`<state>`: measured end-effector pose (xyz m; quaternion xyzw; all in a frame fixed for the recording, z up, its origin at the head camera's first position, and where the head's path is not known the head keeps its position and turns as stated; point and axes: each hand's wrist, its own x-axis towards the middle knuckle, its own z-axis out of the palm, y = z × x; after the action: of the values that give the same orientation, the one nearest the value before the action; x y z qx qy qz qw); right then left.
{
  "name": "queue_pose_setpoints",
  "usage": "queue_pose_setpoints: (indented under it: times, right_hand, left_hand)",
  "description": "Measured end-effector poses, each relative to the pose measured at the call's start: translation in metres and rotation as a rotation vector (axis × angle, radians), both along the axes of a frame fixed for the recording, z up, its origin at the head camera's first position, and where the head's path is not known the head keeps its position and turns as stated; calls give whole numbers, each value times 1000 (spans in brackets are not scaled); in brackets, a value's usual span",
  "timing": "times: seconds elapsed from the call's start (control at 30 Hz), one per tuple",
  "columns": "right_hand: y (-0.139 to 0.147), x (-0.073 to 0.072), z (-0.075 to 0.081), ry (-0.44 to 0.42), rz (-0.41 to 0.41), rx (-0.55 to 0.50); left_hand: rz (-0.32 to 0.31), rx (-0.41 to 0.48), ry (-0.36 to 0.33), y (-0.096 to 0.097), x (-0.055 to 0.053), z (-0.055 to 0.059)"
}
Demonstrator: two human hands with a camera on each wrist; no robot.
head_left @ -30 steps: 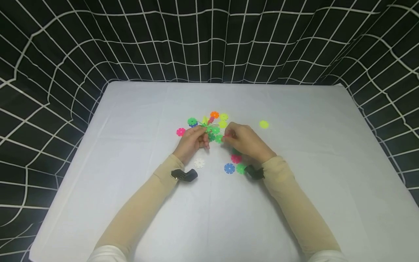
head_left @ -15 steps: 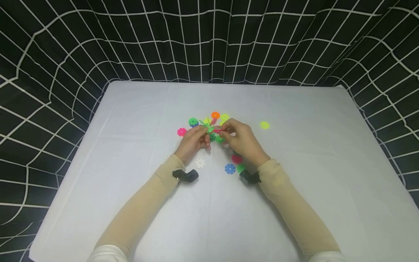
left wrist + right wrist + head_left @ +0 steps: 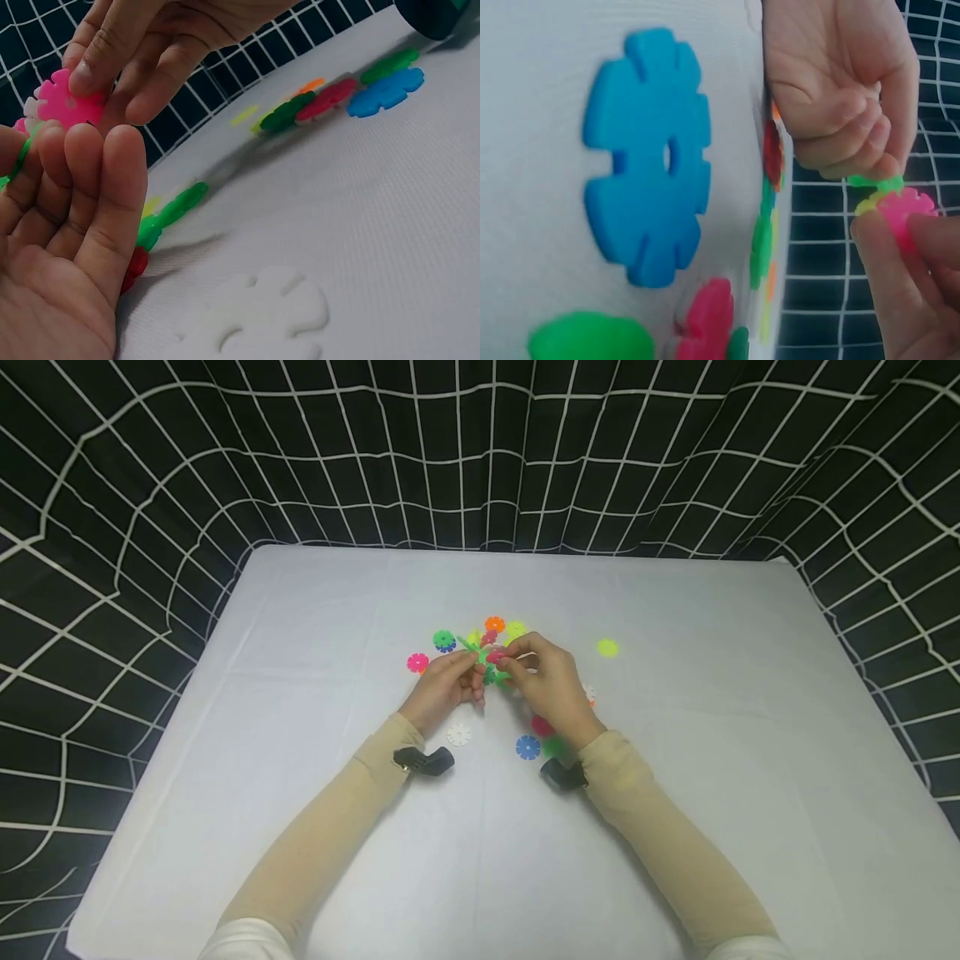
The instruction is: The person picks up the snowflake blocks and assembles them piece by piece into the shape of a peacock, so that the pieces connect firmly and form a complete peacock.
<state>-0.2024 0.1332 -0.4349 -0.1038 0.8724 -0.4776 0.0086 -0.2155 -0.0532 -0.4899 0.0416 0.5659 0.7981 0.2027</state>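
My left hand (image 3: 448, 685) pinches a green notched flower-shaped disc (image 3: 482, 655) between thumb and fingers, above the loose discs. From the right, my right hand (image 3: 549, 681) pinches a pink notched disc (image 3: 69, 101) and holds it against or right beside the green one. The right wrist view shows the pink disc edge-on to the green disc (image 3: 877, 182), with a bit of yellow beside them. Whether their slots are engaged cannot be told. Fingers hide much of the green disc, and a whitish piece shows behind the pink one in the left wrist view.
Loose discs lie around the hands on the white table (image 3: 337, 610): white (image 3: 459, 734), blue (image 3: 528, 747), orange (image 3: 494, 624), pink (image 3: 417, 662) and green over blue (image 3: 444, 639). A yellow disc (image 3: 607, 647) lies apart to the right. A black grid-lined curtain (image 3: 480, 460) stands behind.
My right hand has moved left with the pink disc and brought it up to the green disc. My left hand has stayed nearly in place.
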Motion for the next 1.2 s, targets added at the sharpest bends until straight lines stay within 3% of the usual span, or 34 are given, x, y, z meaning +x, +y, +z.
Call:
queue_pose_setpoints:
  times: [0.27, 0.47, 0.67, 0.8, 1.2]
  right_hand:
    - [1, 1, -5, -21, 6, -95]
    - [0, 1, -6, -56, 17, -85]
    - [-2, 3, -7, 44, 20, 25]
    - [-4, 4, -7, 92, 16, 71]
    - [-6, 8, -8, 135, 21, 105]
  left_hand:
    - [-9, 47, -3, -2, 1, 0]
    - [-13, 22, 7, -1, 0, -3]
    - [-84, -84, 65, -1, 2, -1]
    - [-130, -104, 96, -2, 3, 2]
    - [-194, -108, 63, -6, 3, 3]
